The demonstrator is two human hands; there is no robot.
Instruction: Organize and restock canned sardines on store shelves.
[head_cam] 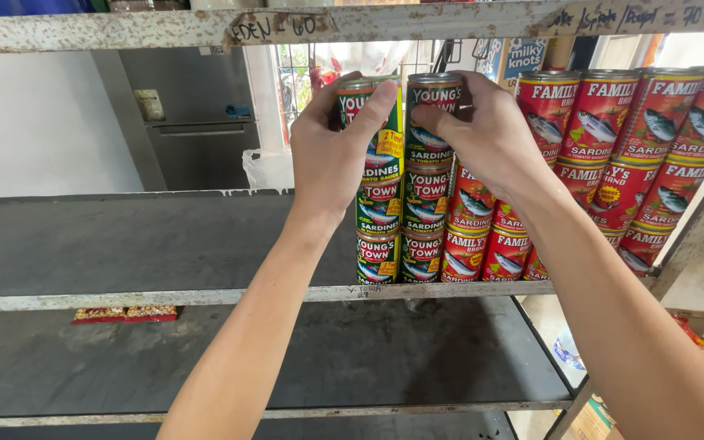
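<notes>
My left hand (332,151) grips a green sardine can (378,134) at the top of a stack of three green cans on a grey metal shelf (124,244). Beside it my right hand (490,134) grips a second green sardine can (430,118) that tops the neighbouring green stack. Both top cans stand upright and touch each other. Red sardine cans (621,130) are stacked in several columns just right of my right hand.
The rusty shelf rail (165,28) runs overhead. A lower shelf (368,358) lies beneath, with small red snack packets (124,314) at its back left. A grey refrigerator (189,122) stands behind the shelving. A slanted post (698,228) borders the right side.
</notes>
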